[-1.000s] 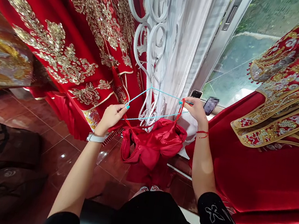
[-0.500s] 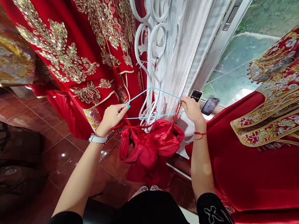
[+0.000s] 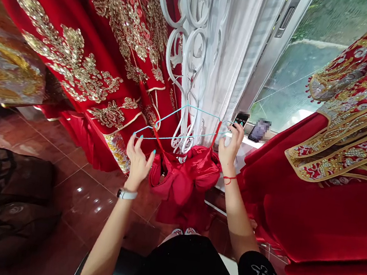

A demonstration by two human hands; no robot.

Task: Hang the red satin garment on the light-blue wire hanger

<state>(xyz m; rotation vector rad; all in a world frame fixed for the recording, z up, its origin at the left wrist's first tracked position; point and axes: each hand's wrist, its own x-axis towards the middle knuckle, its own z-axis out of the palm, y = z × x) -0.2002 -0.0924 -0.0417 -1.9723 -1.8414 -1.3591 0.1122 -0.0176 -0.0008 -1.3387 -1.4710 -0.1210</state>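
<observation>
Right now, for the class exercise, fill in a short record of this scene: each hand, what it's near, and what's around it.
Left hand: open, fingers spread, just below the light blue hanger
Right hand: fingers at the hanger's right end; grip unclear
Below hanger: red strap running down to red satin garment
Wrists: white wristband on left; red string on right
Sill: black-screened phone; second phone
Beside: gold-embroidered red robe
</observation>
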